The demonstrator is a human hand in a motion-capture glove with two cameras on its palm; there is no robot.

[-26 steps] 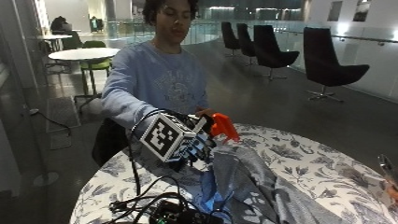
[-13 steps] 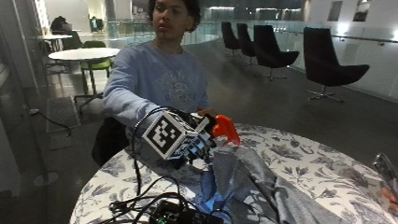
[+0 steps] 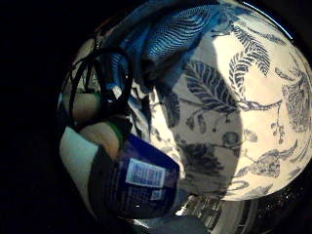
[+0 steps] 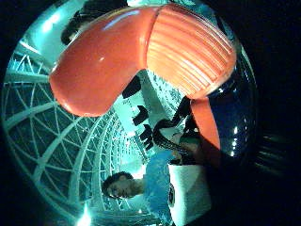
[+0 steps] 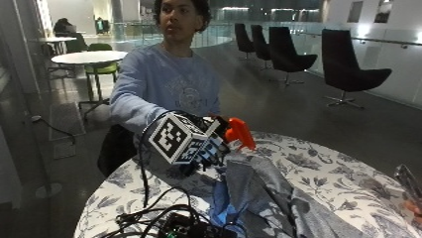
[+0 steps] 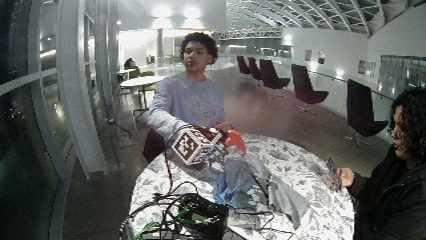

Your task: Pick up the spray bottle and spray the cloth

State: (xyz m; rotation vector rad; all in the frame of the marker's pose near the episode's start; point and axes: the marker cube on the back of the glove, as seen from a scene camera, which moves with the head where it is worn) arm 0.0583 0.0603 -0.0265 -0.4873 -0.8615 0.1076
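In the outside view my gloved right hand (image 5: 210, 147) grips a spray bottle (image 5: 238, 133) by its neck and holds it up above the near side of the round table (image 5: 342, 173). The orange trigger head points toward the table's middle. A grey-blue cloth (image 5: 264, 193) lies crumpled on the floral tabletop just below and beside the bottle. The thumb side palm view is filled by the orange spray head (image 4: 141, 52) close up. The little finger side palm view shows the bottle's dark blue labelled body (image 3: 141, 180) by the palm, with the cloth (image 3: 168, 34) and tabletop (image 3: 234, 112) below.
A black box with tangled cables (image 5: 181, 225) sits at the table's front edge, next to the cloth. The wide outside view shows the same cable box (image 6: 193, 217) and bare floral tabletop (image 6: 299, 165) beyond the cloth (image 6: 256, 182).
The hand keeps the bottle held up in nearly the same spot above the table. The cloth has not moved.
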